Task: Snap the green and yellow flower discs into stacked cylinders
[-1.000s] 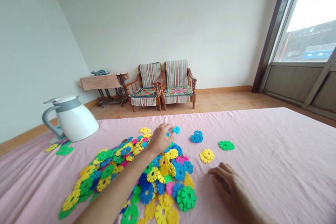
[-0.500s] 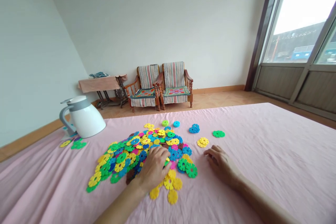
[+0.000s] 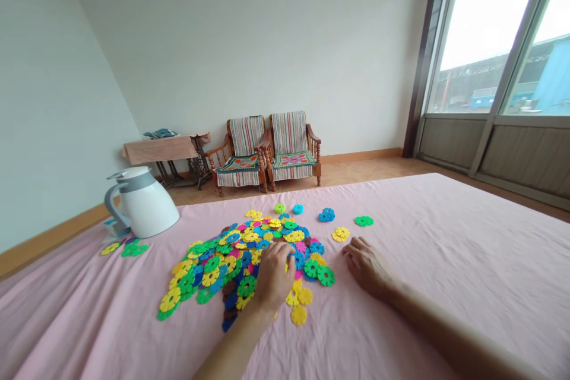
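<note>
A heap of flat, notched plastic discs [image 3: 211,264] in yellow, green, blue, pink and brown spreads over the pink cloth. My left hand [image 3: 275,276] is at the heap's right part, its thumb and fingers drawn together around a yellow disc [image 3: 287,265] that barely shows. Just right of the heap, my right hand [image 3: 367,267] rests on the cloth, fingers slightly bent and nothing visible in them. Beyond its fingertips lies a small group of yellow discs [image 3: 341,234]. Farther off are blue discs [image 3: 326,215], a green group [image 3: 364,221] and a light blue disc [image 3: 298,209].
A white and grey jug [image 3: 151,208] stands at the left of the cloth-covered table [image 3: 445,237], with green discs [image 3: 134,249] in front of it. Two wooden armchairs [image 3: 291,157] and a small covered table [image 3: 162,149] stand by the wall.
My left hand has shifted slightly right and its thumb has closed toward the fingers. My right hand stays about where it was. The view has turned a little to the right.
</note>
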Available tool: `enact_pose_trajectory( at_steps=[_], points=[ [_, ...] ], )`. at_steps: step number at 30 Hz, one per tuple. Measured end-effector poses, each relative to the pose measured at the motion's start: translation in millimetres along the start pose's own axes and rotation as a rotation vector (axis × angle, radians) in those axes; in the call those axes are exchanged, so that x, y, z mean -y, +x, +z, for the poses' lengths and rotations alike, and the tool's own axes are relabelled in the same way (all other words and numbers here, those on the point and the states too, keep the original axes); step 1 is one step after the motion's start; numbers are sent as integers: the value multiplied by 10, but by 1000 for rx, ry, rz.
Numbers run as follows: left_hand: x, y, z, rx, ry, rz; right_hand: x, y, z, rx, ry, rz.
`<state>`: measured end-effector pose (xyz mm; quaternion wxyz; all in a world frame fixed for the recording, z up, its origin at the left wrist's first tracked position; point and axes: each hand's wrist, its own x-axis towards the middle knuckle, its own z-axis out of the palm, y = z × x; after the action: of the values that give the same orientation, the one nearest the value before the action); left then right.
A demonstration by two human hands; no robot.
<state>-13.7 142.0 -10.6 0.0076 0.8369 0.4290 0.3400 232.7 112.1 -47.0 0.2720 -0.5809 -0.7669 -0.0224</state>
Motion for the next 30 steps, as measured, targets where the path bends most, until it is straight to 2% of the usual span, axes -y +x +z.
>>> enact_pose_trajectory(
  at_steps=[3, 7, 13, 19, 23, 30],
  points=[
    [-9, -78, 22, 36, 44, 51, 74, 54, 48, 5, 17, 50],
    [35, -101, -16, 55, 72, 68, 334, 250, 123, -11, 101, 48],
    [92, -86, -34, 37, 96, 13, 725, 742, 278, -13, 120, 53],
    [168, -81, -60, -9, 135, -48, 853, 1081, 513, -7, 81, 168],
    [232, -77, -63, -24, 150, -73, 888, 1090, 557, 14, 102, 204],
    [258, -77, -52, -42, 94, -85, 934, 845, 534, 18, 253, 134]
  ],
)
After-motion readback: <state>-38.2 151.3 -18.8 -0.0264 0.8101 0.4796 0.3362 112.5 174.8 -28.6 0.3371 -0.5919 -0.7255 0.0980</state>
